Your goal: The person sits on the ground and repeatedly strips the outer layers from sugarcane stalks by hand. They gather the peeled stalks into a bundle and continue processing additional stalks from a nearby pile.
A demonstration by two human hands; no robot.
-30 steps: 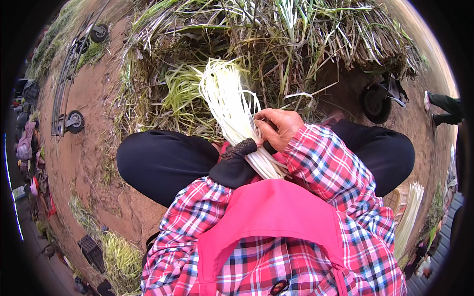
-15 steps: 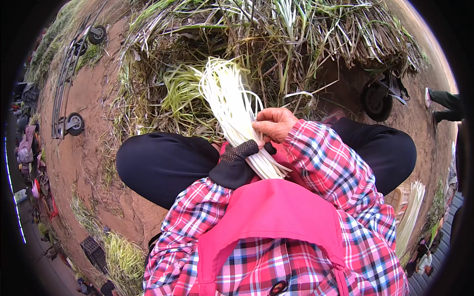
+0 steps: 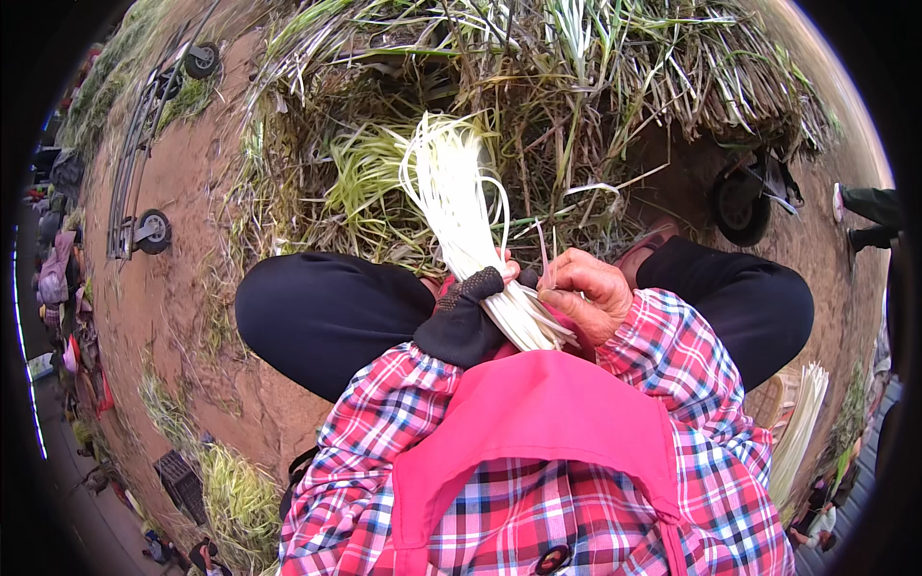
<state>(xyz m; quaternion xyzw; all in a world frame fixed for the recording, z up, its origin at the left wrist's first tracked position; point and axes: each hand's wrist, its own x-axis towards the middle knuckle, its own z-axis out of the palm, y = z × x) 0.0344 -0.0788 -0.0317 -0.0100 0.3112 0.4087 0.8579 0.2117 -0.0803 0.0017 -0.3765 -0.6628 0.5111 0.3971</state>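
Observation:
A bundle of long, pale blanched chives (image 3: 456,206) lies aslant in front of my lap, its leafy ends pointing away and its white stems toward me. My left hand (image 3: 463,317), in a black fingerless glove, is wrapped round the stems. Bare and just right of the bundle, my right hand (image 3: 591,293) has its thumb and forefinger pinched together on a thin pinkish strip (image 3: 544,248) that sticks up beside the stems. How far the strip runs round the bundle is hidden.
A heap of straw and leaves (image 3: 538,125) stands close ahead, with a wheel (image 3: 740,206) at its right. A wheeled metal frame (image 3: 144,163) stands far left. More pale stalks (image 3: 802,422) stand at the right; a dark crate (image 3: 181,485) and greens (image 3: 235,499) lie lower left.
My right hand has moved down and slightly right, off the bundle's upper side to the stems, and the pinkish strip now shows at its fingers. My left hand keeps its hold.

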